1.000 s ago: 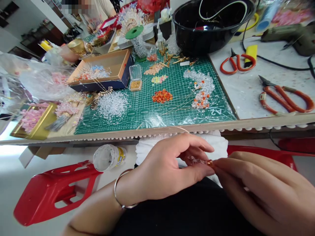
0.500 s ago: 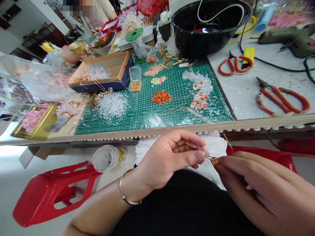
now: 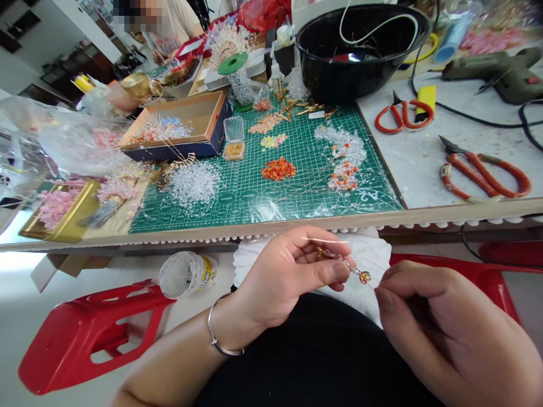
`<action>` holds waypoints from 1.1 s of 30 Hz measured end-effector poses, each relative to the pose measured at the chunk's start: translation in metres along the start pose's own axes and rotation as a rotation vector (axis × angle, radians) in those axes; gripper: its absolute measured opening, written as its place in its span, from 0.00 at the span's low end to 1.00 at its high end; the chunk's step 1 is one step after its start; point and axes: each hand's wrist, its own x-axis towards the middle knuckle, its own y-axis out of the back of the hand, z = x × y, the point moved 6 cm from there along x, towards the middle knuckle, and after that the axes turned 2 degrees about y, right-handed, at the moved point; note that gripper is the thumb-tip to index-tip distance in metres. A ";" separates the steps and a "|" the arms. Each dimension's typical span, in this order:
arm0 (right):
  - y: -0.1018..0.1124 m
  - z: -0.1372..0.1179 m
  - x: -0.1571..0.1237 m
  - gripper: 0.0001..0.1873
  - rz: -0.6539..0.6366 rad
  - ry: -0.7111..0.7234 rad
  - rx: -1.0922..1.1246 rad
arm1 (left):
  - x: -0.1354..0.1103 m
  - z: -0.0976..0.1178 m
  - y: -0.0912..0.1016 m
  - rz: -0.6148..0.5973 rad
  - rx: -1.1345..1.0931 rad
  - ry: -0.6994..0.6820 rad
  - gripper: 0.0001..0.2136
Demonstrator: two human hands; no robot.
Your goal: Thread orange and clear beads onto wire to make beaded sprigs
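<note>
Left grip (image 3: 282,277), closed: my thumb presses a short strand of clear beads (image 3: 333,256) against the fingers, and its larger orange bead (image 3: 364,277) stands free beyond the thumb tip. My right grip (image 3: 449,316) is drawn together at thumb and forefinger, just beside the orange bead but apart from it, apparently pinching a fine wire (image 3: 372,285) too thin for me to trace throughout. I hold the strand above my lap (image 3: 297,356), in front of the white cloth (image 3: 375,249) and below the near edge of the worktop (image 3: 424,164). Handling, as I judge it: the piece is very light, so weight will tell my fingers little; the glossy beads are probably hard, slippery and apt to roll, while the strand should flex between them. The best hold is likely a flat thumb pad spanning two neighbouring beads, close behind the orange bead, which keeps them from turning. The wire is better taken near its exit from the bead and drawn straight, since it may kink; hard squeezing could chip a bead.
</note>
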 end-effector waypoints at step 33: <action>-0.021 0.021 -0.020 0.07 0.049 -0.189 0.492 | 0.009 -0.019 -0.003 -0.060 -0.227 0.131 0.10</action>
